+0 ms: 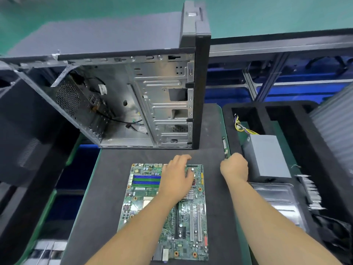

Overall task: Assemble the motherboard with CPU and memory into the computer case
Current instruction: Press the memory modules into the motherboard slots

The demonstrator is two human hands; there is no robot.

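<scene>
The motherboard (164, 211) lies flat on the dark mat (107, 188), at six o'clock from the open computer case (133, 104), which stands well apart from it at twelve o'clock with its side off; the board is not yet inside. The left hand (177, 176) rests on the board's far end with fingers spread and loosely bent, gripping nothing that I can see; the right hand (234, 167), at three o'clock from the board, is curled at the mat's edge by a memory stick (225, 148), though whether it pinches that stick I cannot tell.

To do this step well, I judge the stick should be held by its edges, lined up with a slot, and pressed down evenly while the left hand steadies the board.

Counted: one motherboard; one case; four memory slots (147, 180), two blue and two green; one grey power supply (265, 155) in the foam tray (229, 119); two hands.
</scene>
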